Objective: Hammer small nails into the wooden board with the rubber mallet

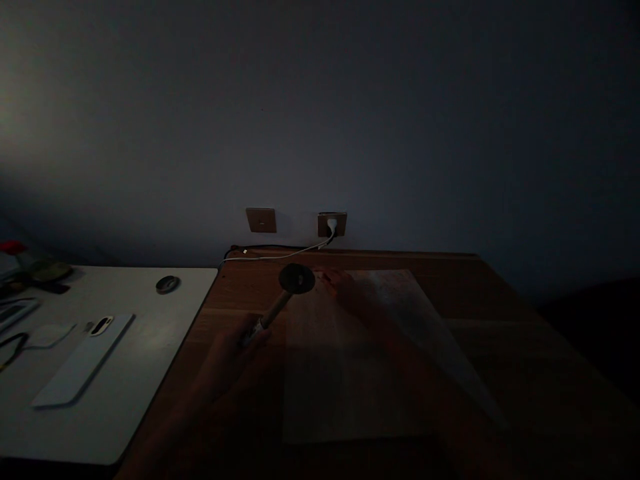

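Note:
My left hand (245, 343) is wrapped round the wooden handle of a mallet (297, 279) with a dark, rounded head. The mallet tilts up and to the right, its head over the far left part of a pale flat board (320, 380). A whitish patch, perhaps a label, shows on the handle beside my fingers. My right hand (340, 285) reaches across the board to its far edge, just right of the mallet head. Deep shadow covers its fingers, so I cannot tell whether they hold anything. The board lies on a brown wooden table (505, 347).
On the left stands a white table (150, 360) with a long pale flat object (85, 367), a dark roll (167, 285) and cables. A white cable (280, 257) runs along the back to a wall socket (332, 225). A wall plate (261, 220) is beside it.

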### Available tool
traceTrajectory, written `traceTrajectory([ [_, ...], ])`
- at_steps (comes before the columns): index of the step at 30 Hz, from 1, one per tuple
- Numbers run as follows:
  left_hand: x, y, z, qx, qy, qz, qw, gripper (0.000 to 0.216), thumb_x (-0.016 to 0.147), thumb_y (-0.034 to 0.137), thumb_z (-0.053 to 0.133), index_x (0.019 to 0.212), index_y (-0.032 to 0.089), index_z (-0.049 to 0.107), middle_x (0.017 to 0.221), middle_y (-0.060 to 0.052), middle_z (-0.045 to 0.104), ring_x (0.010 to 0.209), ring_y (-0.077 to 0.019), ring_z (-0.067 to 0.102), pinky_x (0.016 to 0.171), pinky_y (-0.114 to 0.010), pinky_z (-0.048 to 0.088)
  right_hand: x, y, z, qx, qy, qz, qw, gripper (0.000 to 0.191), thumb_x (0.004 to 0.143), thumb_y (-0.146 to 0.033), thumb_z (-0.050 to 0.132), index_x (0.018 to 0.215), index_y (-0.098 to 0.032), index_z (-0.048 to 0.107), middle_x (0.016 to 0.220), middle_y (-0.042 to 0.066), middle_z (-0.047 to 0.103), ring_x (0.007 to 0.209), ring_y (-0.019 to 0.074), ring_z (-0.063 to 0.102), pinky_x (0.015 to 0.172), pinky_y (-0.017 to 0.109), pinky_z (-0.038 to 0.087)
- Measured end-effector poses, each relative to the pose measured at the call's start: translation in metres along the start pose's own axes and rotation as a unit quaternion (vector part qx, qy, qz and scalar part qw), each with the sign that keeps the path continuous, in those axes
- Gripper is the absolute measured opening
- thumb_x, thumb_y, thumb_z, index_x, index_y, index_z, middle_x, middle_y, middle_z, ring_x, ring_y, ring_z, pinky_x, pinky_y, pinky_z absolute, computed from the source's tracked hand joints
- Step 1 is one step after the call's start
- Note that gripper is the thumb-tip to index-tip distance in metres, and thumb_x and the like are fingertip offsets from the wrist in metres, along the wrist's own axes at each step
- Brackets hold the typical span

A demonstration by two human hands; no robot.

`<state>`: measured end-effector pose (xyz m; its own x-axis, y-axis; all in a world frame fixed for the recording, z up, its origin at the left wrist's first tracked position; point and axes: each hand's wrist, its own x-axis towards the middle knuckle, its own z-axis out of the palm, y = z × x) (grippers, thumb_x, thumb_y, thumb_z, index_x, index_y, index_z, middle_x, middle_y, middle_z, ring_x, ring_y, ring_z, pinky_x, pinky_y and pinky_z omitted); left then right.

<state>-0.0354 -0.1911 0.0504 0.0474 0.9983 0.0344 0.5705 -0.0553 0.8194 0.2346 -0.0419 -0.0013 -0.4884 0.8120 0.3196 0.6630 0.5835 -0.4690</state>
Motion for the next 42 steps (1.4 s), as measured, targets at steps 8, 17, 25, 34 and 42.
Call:
traceTrajectory([
  [8, 0.018, -0.022, 0.026, -0.008, -0.010, -0.002, 1.000, 0.036, 0.089, 0.054, 0.052, 0.083, 0.018, 0.060, 0.064, 0.001, 0.059, 0.056, -0.0139, 0.053, 0.052, -0.023, 0.037, -0.003, -0.004, 0.006, 0.081, -0.006, 0.038, 0.996, 0.027, 0.091, -0.011, 0.058, 0.108, -0.020, 0.076, 0.106, 0.008, 0.077, 0.094, 0.0219, 0.071, 0.087, 0.036, 0.054],
  [17, 0.021, -0.029, 0.030, 0.005, -0.022, -0.011, 1.000, 0.040, 0.088, 0.057, 0.052, 0.087, 0.018, 0.062, 0.068, -0.001, 0.061, 0.060, -0.0162, 0.056, 0.055, -0.025, 0.038, -0.005, 0.004, 0.015, 0.097, 0.000, 0.062, 0.993, 0.017, 0.087, -0.011, 0.063, 0.093, -0.019, 0.076, 0.094, 0.007, 0.077, 0.085, 0.0214, 0.071, 0.078, 0.032, 0.053],
  [25, 0.020, -0.029, 0.030, -0.005, -0.019, -0.031, 0.999, 0.040, 0.087, 0.057, 0.052, 0.089, 0.018, 0.061, 0.067, 0.000, 0.058, 0.060, -0.0157, 0.053, 0.055, -0.025, 0.037, -0.005, 0.007, 0.024, 0.106, 0.010, 0.044, 0.993, 0.019, 0.086, -0.009, 0.062, 0.095, -0.020, 0.075, 0.099, 0.006, 0.075, 0.092, 0.0212, 0.068, 0.085, 0.033, 0.050],
  [34, 0.022, -0.017, 0.030, -0.027, -0.046, -0.034, 0.998, 0.038, 0.089, 0.055, 0.052, 0.086, 0.018, 0.061, 0.070, -0.001, 0.060, 0.062, -0.0153, 0.054, 0.055, -0.024, 0.038, -0.006, 0.004, 0.024, 0.107, 0.031, 0.040, 0.993, 0.023, 0.086, -0.012, 0.065, 0.108, -0.019, 0.070, 0.099, 0.008, 0.072, 0.085, 0.0196, 0.065, 0.079, 0.032, 0.051],
  [42, 0.027, 0.000, 0.028, -0.021, -0.088, -0.042, 0.995, 0.043, 0.092, 0.057, 0.046, 0.081, 0.018, 0.058, 0.064, 0.002, 0.053, 0.052, -0.0114, 0.045, 0.047, -0.021, 0.032, -0.015, 0.014, 0.007, 0.101, 0.067, 0.055, 0.991, 0.041, 0.084, -0.023, 0.074, 0.124, -0.023, 0.065, 0.116, 0.011, 0.071, 0.104, 0.0244, 0.067, 0.092, 0.039, 0.052],
])
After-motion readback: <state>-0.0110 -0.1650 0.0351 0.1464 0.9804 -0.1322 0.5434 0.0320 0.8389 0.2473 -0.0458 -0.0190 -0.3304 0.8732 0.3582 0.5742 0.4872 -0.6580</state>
